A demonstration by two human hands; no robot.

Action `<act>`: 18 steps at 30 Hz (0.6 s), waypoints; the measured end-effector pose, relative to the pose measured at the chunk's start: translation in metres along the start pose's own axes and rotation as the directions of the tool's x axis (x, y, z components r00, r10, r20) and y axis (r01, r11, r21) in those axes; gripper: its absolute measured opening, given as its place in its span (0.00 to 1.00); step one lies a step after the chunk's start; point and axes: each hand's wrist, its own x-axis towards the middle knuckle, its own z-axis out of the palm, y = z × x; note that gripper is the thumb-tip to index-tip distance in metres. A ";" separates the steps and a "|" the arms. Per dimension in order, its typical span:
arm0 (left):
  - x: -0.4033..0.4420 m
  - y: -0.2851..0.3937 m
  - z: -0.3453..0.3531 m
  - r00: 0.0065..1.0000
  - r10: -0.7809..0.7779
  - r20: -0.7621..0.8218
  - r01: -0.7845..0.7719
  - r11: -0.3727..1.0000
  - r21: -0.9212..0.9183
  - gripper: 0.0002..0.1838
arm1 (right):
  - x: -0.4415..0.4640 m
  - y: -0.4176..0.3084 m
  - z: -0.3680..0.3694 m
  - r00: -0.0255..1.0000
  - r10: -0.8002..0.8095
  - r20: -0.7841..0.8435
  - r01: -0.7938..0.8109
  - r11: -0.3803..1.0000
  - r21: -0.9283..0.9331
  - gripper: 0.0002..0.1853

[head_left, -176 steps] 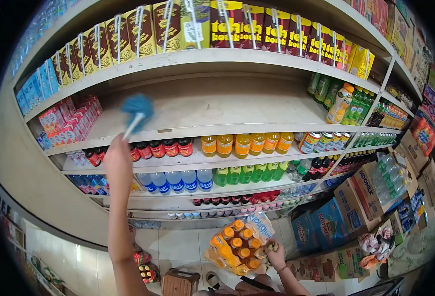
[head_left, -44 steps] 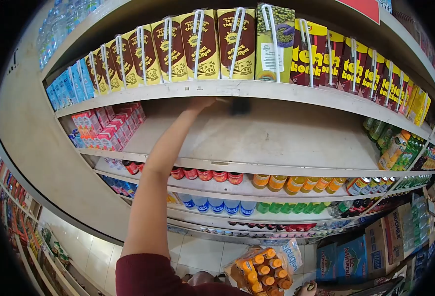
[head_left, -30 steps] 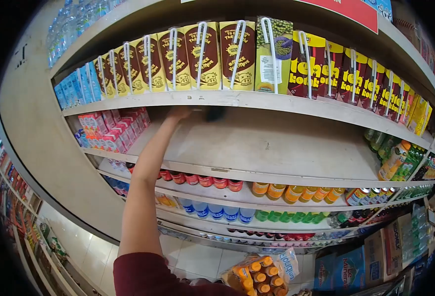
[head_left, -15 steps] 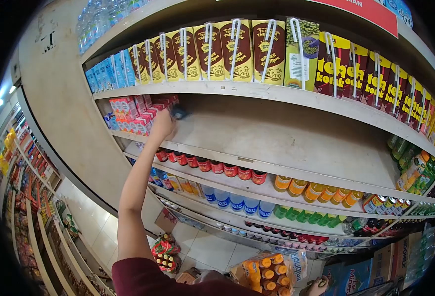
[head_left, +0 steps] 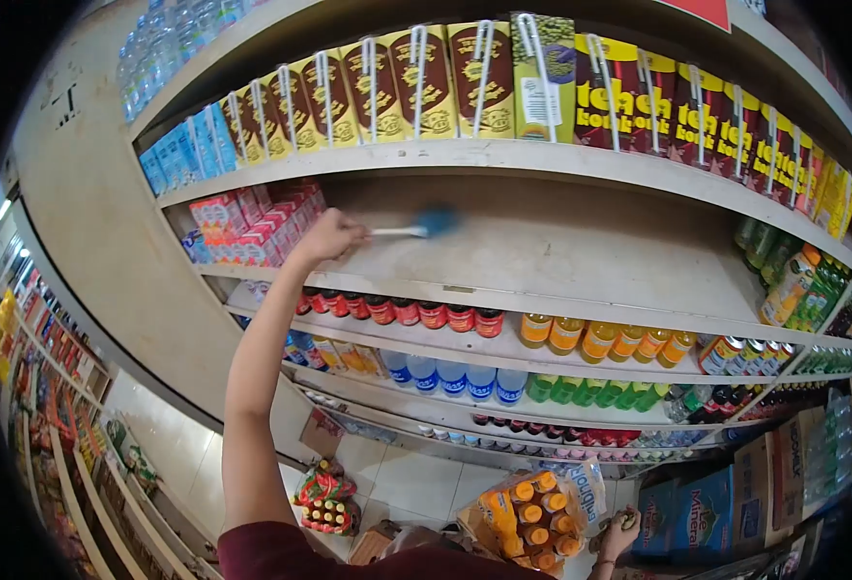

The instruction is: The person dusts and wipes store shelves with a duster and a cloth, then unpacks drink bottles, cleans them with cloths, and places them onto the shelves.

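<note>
My left hand (head_left: 334,237) is closed around the white handle of a brush (head_left: 420,230) with a blue head, blurred by motion. The brush points right, over the bare shelf board (head_left: 542,253). Just left of that hand stand stacked pink drink cartons (head_left: 276,230). Low at the right, my right hand (head_left: 621,530) has its fingers curled; what it holds, if anything, is too small to make out. Close to it is a plastic-wrapped pack of orange-capped bottles (head_left: 532,517).
Large drink cartons (head_left: 416,87) line the shelf above. Red-labelled jars (head_left: 407,311) and orange drink bottles (head_left: 600,340) stand on the shelf below. Green bottles (head_left: 827,290) close off the right end. Cardboard boxes (head_left: 702,512) and bagged bottles (head_left: 327,507) sit on the floor.
My left hand has turned, and the brush head has swung right, away from the pink cartons, over the bare board. The camera view has shifted slightly. More of my right hand shows.
</note>
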 end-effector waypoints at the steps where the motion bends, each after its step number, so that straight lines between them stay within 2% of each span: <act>1: 0.022 0.002 0.006 0.983 -0.060 0.171 0.037 0.990 0.135 0.14 | -0.005 0.001 -0.002 1.000 -0.003 -0.023 0.003 1.000 -0.010 0.06; 3: 0.066 -0.006 0.023 0.980 0.093 -0.178 0.003 0.880 0.476 0.17 | -0.015 -0.007 -0.009 0.999 0.018 -0.046 -0.019 1.000 -0.019 0.06; 4: 0.088 -0.010 0.034 0.923 0.214 -0.321 0.034 0.783 0.620 0.18 | -0.022 -0.015 -0.014 0.998 0.043 -0.050 -0.044 0.999 -0.015 0.06; 5: 0.114 -0.011 0.047 0.853 0.388 -0.350 -0.090 0.768 0.634 0.20 | -0.027 -0.020 -0.020 0.996 0.069 -0.057 -0.070 0.998 -0.008 0.06; 7: 0.152 0.001 0.072 0.613 0.683 -0.396 -0.321 0.674 0.666 0.23 | -0.042 -0.020 -0.036 0.989 0.101 -0.107 -0.103 0.995 -0.009 0.06; 10: 0.175 0.027 0.099 0.676 0.706 -0.213 -0.403 0.596 0.695 0.30 | -0.066 -0.022 -0.058 0.960 0.132 -0.248 -0.155 0.985 -0.075 0.05; 11: 0.200 0.027 0.106 0.509 0.824 -0.250 -0.403 0.485 0.776 0.30 | -0.076 -0.017 -0.067 0.948 0.157 -0.276 -0.186 0.979 -0.082 0.05; 14: 0.228 0.055 0.148 0.600 0.787 -0.142 -0.584 0.552 0.595 0.30 | -0.106 -0.002 -0.090 0.902 0.230 -0.366 -0.285 0.953 -0.104 0.04; 18: 0.217 0.112 0.181 0.555 0.828 -0.074 -0.628 0.476 0.615 0.31 | -0.140 0.008 -0.109 0.841 0.309 -0.445 -0.396 0.911 -0.117 0.05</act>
